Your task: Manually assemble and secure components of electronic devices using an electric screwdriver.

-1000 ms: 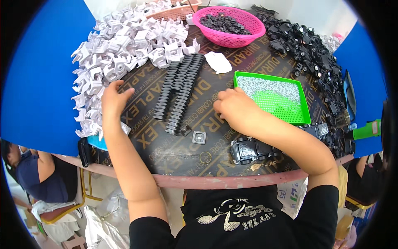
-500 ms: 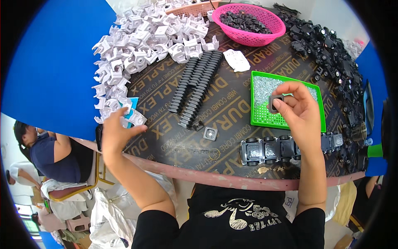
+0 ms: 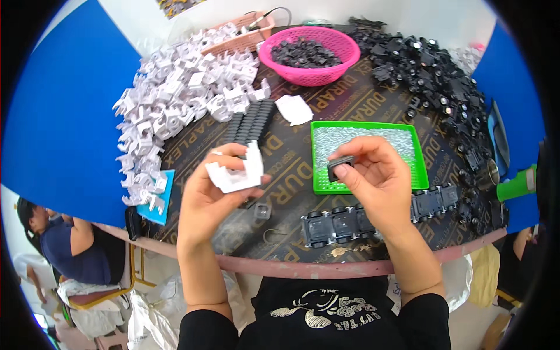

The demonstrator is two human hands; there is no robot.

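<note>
The left hand [image 3: 207, 198] grips a white bracket [image 3: 238, 173] above the near table [image 3: 303, 169]. The right hand [image 3: 373, 175] pinches a small black part [image 3: 340, 167] just in front of the green tray [image 3: 423, 175].

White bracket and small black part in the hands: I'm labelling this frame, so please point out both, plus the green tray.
white bracket [image 3: 236, 174], head view, on its flat side wall.
small black part [image 3: 340, 165], head view, on its top edge.
green tray [image 3: 363, 125], head view, on its far rim.
</note>
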